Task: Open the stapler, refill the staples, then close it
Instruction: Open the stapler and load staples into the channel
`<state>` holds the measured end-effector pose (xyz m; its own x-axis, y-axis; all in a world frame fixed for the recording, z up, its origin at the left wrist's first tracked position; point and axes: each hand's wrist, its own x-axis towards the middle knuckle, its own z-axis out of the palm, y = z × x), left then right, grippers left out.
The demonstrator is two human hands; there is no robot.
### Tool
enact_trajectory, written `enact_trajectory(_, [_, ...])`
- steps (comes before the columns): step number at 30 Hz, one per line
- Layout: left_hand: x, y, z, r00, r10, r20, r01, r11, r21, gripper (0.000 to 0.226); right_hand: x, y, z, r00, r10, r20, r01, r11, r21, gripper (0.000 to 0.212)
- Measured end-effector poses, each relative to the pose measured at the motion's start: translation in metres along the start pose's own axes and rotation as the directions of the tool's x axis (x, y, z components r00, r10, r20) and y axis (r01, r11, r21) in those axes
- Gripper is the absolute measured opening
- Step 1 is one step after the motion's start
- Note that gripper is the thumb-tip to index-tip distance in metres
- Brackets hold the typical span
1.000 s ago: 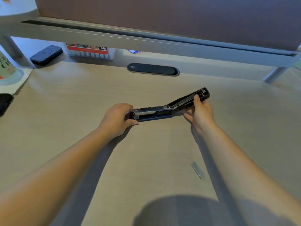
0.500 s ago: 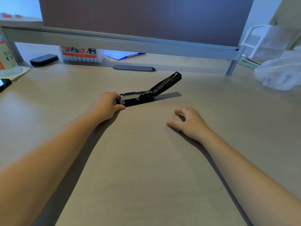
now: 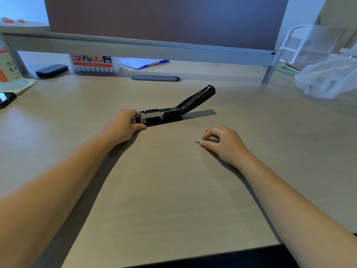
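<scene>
On the desk (image 3: 173, 190), black stapler (image 3: 164, 116) lying open with lid tilted up to the right, left hand (image 3: 123, 126) gripping its front end, right hand (image 3: 222, 144) nearby pinching a staple strip (image 3: 199, 141), strip mostly hidden under fingers

1 head-worn wide-angle view looks forward and down along both forearms across the surface (image 3: 173, 190), close above its near edge, reaching a partition panel (image 3: 164, 18) at the far side; straight lines bow near the corners.
</scene>
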<state>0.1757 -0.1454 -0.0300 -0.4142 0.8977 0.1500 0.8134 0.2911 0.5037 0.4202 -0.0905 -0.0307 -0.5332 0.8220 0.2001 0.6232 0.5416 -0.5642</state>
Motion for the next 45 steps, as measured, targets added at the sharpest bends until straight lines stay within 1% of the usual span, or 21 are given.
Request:
enact_trajectory(2, [-0.007,0.0,-0.002,1.0,0.012,0.007,-0.012,1.0,0.002,0.036,-0.002,-0.005,0.0,1.0,-0.019,-0.013,0.02,1.0,0.017,0.018])
enact_trajectory(5, [-0.019,0.0,-0.007,0.999,0.032,0.027,-0.032,0.999,0.005,0.036,-0.002,-0.019,0.002,0.995,-0.085,-0.058,0.088,0.995,0.052,0.016])
enact_trajectory(7, [-0.029,0.0,-0.01,0.998,0.047,0.035,-0.047,0.999,0.001,0.035,-0.001,-0.034,0.006,0.989,-0.118,-0.091,0.128,0.986,0.105,0.014])
enact_trajectory(10, [-0.043,0.002,-0.014,0.996,0.073,0.049,-0.074,0.997,0.009,0.036,0.001,-0.055,0.015,0.98,-0.174,-0.1,0.189,0.968,0.166,0.016])
enact_trajectory(12, [-0.05,0.002,-0.015,0.993,0.095,0.068,-0.097,0.995,0.018,0.037,0.003,-0.065,0.02,0.97,-0.214,-0.115,0.23,0.961,0.15,0.019])
enact_trajectory(14, [-0.055,0.0,-0.018,0.99,0.118,0.082,-0.121,0.992,0.027,0.038,0.007,-0.075,0.024,0.959,-0.253,-0.129,0.266,0.959,0.095,0.023])
enact_trajectory(17, [-0.06,-0.005,-0.021,0.985,0.145,0.093,-0.148,0.989,0.023,0.037,0.014,-0.084,0.03,0.952,-0.289,-0.098,0.294,0.955,0.038,0.022])
enact_trajectory(22, [-0.063,-0.011,-0.019,0.98,0.18,0.088,-0.179,0.984,-0.016,0.034,0.021,-0.088,0.041,0.949,-0.314,-0.022,0.314,0.949,0.01,0.021])
enact_trajectory(28, [-0.059,-0.013,-0.02,0.971,0.217,0.103,-0.216,0.976,-0.02,0.035,0.023,-0.087,0.044,0.946,-0.325,0.013,0.325,0.946,0.01,0.021])
enact_trajectory(35, [-0.059,-0.012,-0.021,0.971,0.21,0.118,-0.21,0.978,-0.013,0.036,0.025,-0.086,0.039,0.943,-0.325,0.074,0.326,0.945,-0.009,0.022])
enact_trajectory(42, [-0.058,-0.012,-0.02,0.973,0.194,0.124,-0.192,0.981,-0.026,0.037,0.023,-0.088,0.04,0.945,-0.311,0.106,0.315,0.949,-0.028,0.028])
enact_trajectory(44, [-0.058,-0.013,-0.021,0.974,0.189,0.124,-0.187,0.982,-0.028,0.037,0.022,-0.087,0.039,0.946,-0.311,0.089,0.315,0.948,-0.042,0.028])
enact_trajectory(45, [-0.058,-0.013,-0.021,0.974,0.188,0.125,-0.186,0.982,-0.029,0.037,0.022,-0.086,0.037,0.948,-0.311,0.072,0.315,0.948,-0.049,0.026])
